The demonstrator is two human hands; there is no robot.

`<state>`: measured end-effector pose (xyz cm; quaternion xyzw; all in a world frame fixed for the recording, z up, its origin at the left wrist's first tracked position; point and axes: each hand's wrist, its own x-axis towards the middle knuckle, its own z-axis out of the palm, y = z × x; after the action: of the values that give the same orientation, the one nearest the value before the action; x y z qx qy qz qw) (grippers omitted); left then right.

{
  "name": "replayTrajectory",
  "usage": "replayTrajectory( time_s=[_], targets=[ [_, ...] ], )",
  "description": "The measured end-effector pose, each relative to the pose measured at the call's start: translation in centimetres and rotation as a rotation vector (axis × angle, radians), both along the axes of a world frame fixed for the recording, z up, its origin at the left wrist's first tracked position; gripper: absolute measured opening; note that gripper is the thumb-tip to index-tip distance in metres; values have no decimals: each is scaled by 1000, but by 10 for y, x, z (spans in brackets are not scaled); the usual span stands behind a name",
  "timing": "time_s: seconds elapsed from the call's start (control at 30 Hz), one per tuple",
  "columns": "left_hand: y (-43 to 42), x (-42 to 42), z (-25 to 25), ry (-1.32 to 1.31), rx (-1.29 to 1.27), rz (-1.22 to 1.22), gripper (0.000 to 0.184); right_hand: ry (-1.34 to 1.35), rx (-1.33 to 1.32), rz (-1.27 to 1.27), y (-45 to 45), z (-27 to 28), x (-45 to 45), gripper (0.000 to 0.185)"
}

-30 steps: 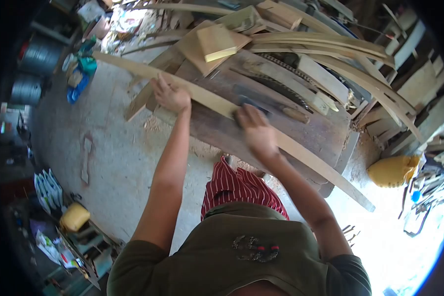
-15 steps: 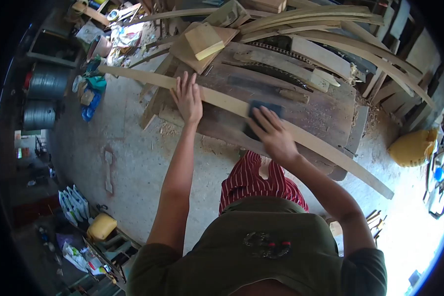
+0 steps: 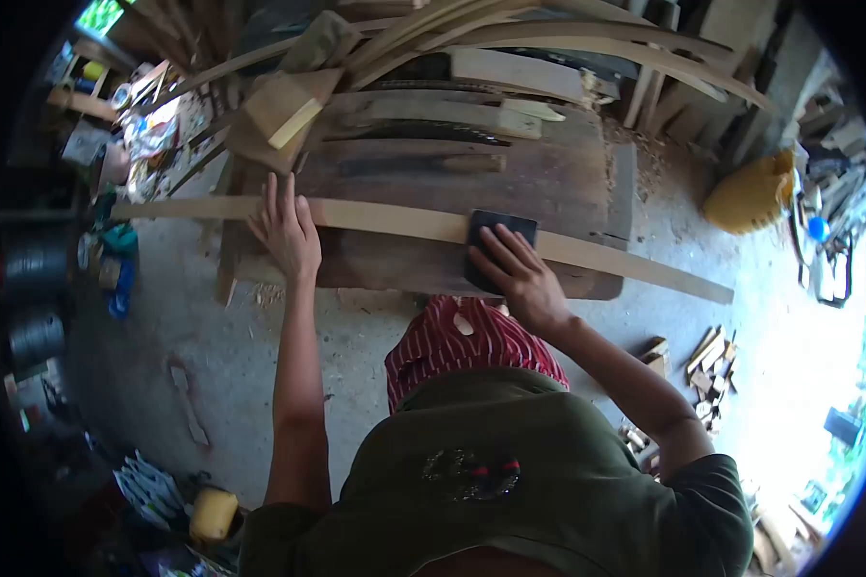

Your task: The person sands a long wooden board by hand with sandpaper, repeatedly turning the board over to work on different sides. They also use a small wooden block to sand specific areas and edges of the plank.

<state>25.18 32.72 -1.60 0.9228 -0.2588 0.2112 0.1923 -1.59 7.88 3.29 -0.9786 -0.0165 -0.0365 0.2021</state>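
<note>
A long, slightly curved wooden strip [image 3: 387,215] lies across the worn workbench [image 3: 558,173] and sticks out past both its ends. My left hand [image 3: 289,234] rests on the strip toward its left part, palm down with fingers spread. Farther right, my right hand [image 3: 522,279] presses a dark square sheet of sandpaper [image 3: 503,227] onto the strip, its fingers over the sheet. The underside of the sheet is hidden. Behind the strip lies a long-bladed tool with a wooden handle [image 3: 473,163], apparently a saw or knife.
Curved wooden pieces [image 3: 587,37] are heaped at the back of the bench. A wooden block [image 3: 289,111] sits at the back left. On the right floor stands a yellow container [image 3: 749,197]; wood offcuts [image 3: 710,370] lie nearer me. Dark drums [image 3: 34,337] stand left.
My view has turned, so the bench and strip appear shifted left and the strip more level. My right hand still presses the sandpaper on the strip; my left hand stays on the wood.
</note>
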Motion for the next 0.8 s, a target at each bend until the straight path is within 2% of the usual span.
replayTrajectory(
  time_s=[0.07,0.1,0.17,0.2,0.3,0.43,0.5,0.63,0.7,0.8],
  targets=[
    [-34,-28,22,-89,55,-216,34,-23,-35,-67,10,-1,13,68],
    [-49,-39,19,-78,52,-240,34,-68,-9,-81,17,-3,34,67],
    [-71,-57,15,133,-124,-444,26,-107,28,-101,12,-10,42,66],
    [-81,-60,15,-29,-92,-432,19,-137,48,-118,7,-17,40,67],
    [-84,-60,11,16,-18,-350,19,-164,-59,-220,-35,-16,-11,60],
    [-87,-60,8,-59,9,-348,28,-184,-118,-596,-120,-16,-134,44],
    [-88,-60,6,-47,-3,-362,31,-166,-159,-645,-111,-17,-135,44],
    [-90,-63,10,-39,31,-348,38,-132,83,-347,-58,1,-93,60],
    [-91,-60,9,-51,32,-364,39,-118,94,-413,-72,0,-125,58],
    [-91,-63,5,-48,25,-334,44,-144,-41,-759,-123,-21,-222,53]
  ],
)
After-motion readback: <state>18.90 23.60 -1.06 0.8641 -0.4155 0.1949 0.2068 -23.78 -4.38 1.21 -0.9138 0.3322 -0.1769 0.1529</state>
